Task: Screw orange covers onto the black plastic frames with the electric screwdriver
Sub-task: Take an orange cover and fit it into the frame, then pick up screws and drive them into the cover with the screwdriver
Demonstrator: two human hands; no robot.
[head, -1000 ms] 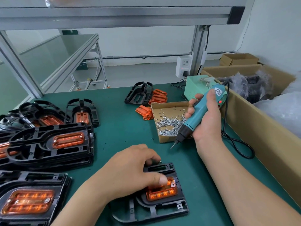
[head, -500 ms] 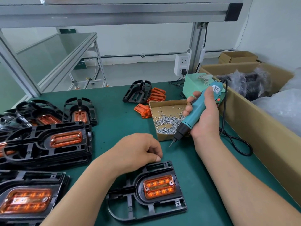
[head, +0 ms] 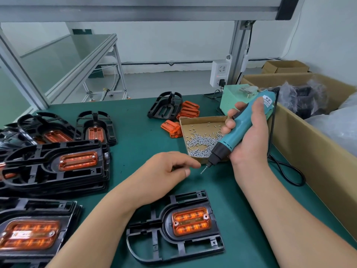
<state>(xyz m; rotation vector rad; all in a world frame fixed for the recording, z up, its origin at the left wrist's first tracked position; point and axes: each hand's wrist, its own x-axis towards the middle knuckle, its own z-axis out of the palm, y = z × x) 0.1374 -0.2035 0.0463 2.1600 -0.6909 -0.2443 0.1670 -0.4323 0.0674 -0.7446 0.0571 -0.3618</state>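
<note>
While right hand (head: 251,140) fingers grip screwdriver (head: 225,143), left hand (head: 164,171) fingers curled, grasp unclear, frame stacks (head: 48,171) cropped left.

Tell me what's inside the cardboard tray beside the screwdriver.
Loose silver screws lie in the cardboard tray, heaped toward its near edge. The right hand and electric screwdriver hide its right corner.

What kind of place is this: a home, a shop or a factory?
Most likely a factory assembly bench: stacks of identical black frames with orange covers, an open cardboard tray of screws, and the right hand holding a corded electric screwdriver.
</note>
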